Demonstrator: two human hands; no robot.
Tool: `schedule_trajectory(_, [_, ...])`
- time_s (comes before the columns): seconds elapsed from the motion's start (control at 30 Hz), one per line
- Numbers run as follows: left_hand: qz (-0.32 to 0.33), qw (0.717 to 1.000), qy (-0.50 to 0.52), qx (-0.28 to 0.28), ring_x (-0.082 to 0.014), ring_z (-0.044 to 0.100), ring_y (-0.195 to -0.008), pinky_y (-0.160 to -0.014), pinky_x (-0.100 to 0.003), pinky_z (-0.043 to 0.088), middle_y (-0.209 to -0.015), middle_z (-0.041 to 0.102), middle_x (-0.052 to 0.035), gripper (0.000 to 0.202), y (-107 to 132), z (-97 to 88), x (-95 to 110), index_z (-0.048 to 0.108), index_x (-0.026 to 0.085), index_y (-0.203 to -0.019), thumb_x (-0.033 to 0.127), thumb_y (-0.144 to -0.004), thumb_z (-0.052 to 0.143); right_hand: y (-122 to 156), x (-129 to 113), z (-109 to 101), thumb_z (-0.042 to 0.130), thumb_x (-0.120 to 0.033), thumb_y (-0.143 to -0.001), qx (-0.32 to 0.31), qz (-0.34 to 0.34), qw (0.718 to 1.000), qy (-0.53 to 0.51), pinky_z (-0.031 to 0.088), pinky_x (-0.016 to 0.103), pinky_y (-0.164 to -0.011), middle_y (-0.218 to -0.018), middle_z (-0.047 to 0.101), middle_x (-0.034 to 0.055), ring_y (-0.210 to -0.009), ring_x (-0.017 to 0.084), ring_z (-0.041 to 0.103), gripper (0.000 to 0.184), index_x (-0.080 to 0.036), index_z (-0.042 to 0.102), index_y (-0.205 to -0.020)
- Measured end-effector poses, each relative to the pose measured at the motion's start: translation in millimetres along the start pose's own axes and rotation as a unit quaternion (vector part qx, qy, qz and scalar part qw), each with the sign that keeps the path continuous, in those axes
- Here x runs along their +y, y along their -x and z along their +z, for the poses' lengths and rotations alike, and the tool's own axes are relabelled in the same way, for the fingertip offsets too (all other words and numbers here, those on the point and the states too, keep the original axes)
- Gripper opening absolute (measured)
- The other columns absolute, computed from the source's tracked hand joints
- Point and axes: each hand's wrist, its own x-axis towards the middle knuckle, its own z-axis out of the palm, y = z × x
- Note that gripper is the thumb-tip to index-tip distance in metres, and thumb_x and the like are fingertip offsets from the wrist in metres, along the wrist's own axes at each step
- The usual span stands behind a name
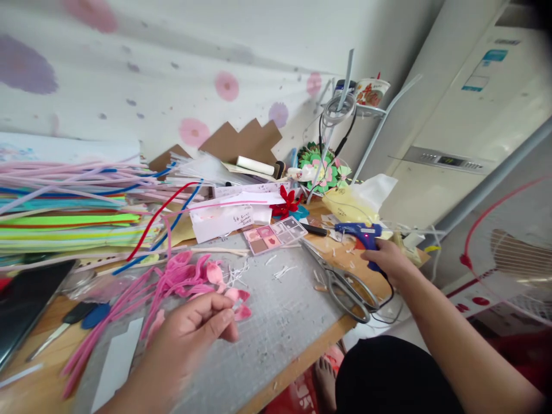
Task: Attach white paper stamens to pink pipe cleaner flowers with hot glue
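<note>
My right hand is wrapped round the handle of a blue hot glue gun at the right end of the wooden table, its nozzle pointing left. My left hand is blurred over the grey cutting mat, fingers curled together by a small pink petal piece; whether it holds that piece I cannot make out. Pink pipe cleaners bent into petal shapes lie just above that hand.
Large scissors lie between my hands. A makeup palette, a red paper flower, stacked coloured pipe cleaners, papers, a dark tablet and a craft knife crowd the table. A white fan stands right.
</note>
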Motion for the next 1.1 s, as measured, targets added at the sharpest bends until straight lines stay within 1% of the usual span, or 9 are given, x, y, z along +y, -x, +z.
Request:
schedule_trajectory(0.07, [-0.002, 1.000, 0.021, 0.020, -0.0168, 0.055, -0.063, -0.066, -0.030, 0.042, -0.060, 0.062, 0.0008, 0.023, 1.5, 0.2, 1.5, 0.061, 0.020, -0.064, 0.035, -0.081, 0.057, 23.0, -16.4, 7.8, 0.059, -0.024, -0.071, -0.020, -0.033, 0.997, -0.073, 0.049, 0.027, -0.049, -0.059, 0.060, 0.0012, -0.052, 0.016, 0.059, 0.010, -0.017, 0.055, -0.077])
schedule_trajectory(0.13, [0.001, 0.998, 0.046, 0.030, -0.0155, 0.054, -0.061, -0.065, -0.029, 0.041, -0.059, 0.061, 0.0014, 0.023, 2.2, 0.1, 1.8, 0.059, 0.020, -0.064, 0.034, -0.081, 0.057, 48.9, -33.0, 20.2, 0.062, -0.030, -0.066, -0.072, -0.061, 0.985, -0.143, 0.047, 0.027, -0.047, -0.055, 0.060, 0.0017, -0.049, 0.016, 0.057, 0.015, -0.017, 0.055, -0.071])
schedule_trajectory(0.2, [0.008, 0.997, 0.067, 0.033, -0.0143, 0.053, -0.060, -0.066, -0.029, 0.041, -0.059, 0.060, 0.0018, 0.022, 2.4, -0.1, 1.6, 0.058, 0.019, -0.065, 0.033, -0.083, 0.056, 74.0, -47.0, 34.8, 0.068, -0.033, -0.062, -0.160, -0.089, 0.950, -0.252, 0.047, 0.027, -0.048, -0.056, 0.061, 0.0023, -0.050, 0.016, 0.056, 0.022, -0.016, 0.062, -0.075])
schedule_trajectory(0.27, [0.011, 0.996, 0.084, 0.038, -0.0133, 0.053, -0.060, -0.066, -0.028, 0.040, -0.058, 0.062, 0.0019, 0.020, 2.4, 0.1, 2.0, 0.058, 0.019, -0.067, 0.031, -0.084, 0.056, 95.1, -56.6, 48.8, 0.073, -0.030, -0.060, -0.225, -0.099, 0.930, -0.273, 0.049, 0.028, -0.053, -0.065, 0.065, 0.0041, -0.058, 0.018, 0.059, 0.024, -0.016, 0.067, -0.079])
schedule_trajectory(0.37, [-0.012, 0.993, 0.104, 0.053, -0.0120, 0.053, -0.056, -0.062, -0.027, 0.039, -0.054, 0.061, 0.0025, 0.016, 2.7, 1.2, 4.8, 0.060, 0.018, -0.070, 0.027, -0.082, 0.056, 114.5, -63.1, 64.6, 0.073, -0.026, -0.060, -0.272, -0.094, 0.923, -0.256, 0.052, 0.030, -0.061, -0.074, 0.068, 0.0052, -0.067, 0.020, 0.062, 0.018, -0.020, 0.068, -0.077])
schedule_trajectory(0.5, [-0.041, 0.986, 0.150, 0.061, -0.0114, 0.053, -0.051, -0.056, -0.026, 0.039, -0.051, 0.061, 0.0030, 0.008, 3.6, 3.1, 9.5, 0.061, 0.017, -0.073, 0.023, -0.077, 0.058, 120.4, -65.4, 74.6, 0.071, -0.030, -0.062, -0.283, -0.081, 0.925, -0.242, 0.053, 0.033, -0.063, -0.075, 0.068, 0.0056, -0.068, 0.022, 0.062, 0.015, -0.022, 0.067, -0.074])
schedule_trajectory(0.63, [-0.056, 0.981, 0.174, 0.068, -0.0111, 0.053, -0.049, -0.056, -0.026, 0.040, -0.048, 0.060, 0.0041, 0.005, 4.9, 4.3, 11.8, 0.061, 0.017, -0.074, 0.021, -0.072, 0.060, 115.8, -63.6, 78.2, 0.072, -0.033, -0.064, -0.297, -0.094, 0.923, -0.224, 0.053, 0.032, -0.061, -0.074, 0.067, 0.0051, -0.067, 0.022, 0.062, 0.016, -0.023, 0.067, -0.074])
schedule_trajectory(0.9, [-0.033, 0.978, 0.199, 0.045, -0.0107, 0.052, -0.050, -0.057, -0.026, 0.039, -0.048, 0.061, 0.0037, 0.008, 6.0, 3.2, 9.0, 0.065, 0.017, -0.078, 0.023, -0.074, 0.059, 110.7, -56.7, 81.2, 0.072, -0.034, -0.066, -0.319, -0.104, 0.915, -0.225, 0.049, 0.029, -0.060, -0.070, 0.065, 0.0027, -0.066, 0.019, 0.058, 0.015, -0.023, 0.068, -0.076])
schedule_trajectory(1.1, [-0.022, 0.977, 0.208, 0.032, -0.0111, 0.052, -0.050, -0.057, -0.027, 0.038, -0.048, 0.061, 0.0040, 0.008, 8.8, 3.1, 6.7, 0.065, 0.018, -0.078, 0.021, -0.074, 0.059, 114.7, -58.3, 79.4, 0.073, -0.033, -0.064, -0.308, -0.084, 0.914, -0.251, 0.047, 0.030, -0.061, -0.073, 0.064, 0.0018, -0.068, 0.019, 0.057, 0.018, -0.024, 0.066, -0.078])
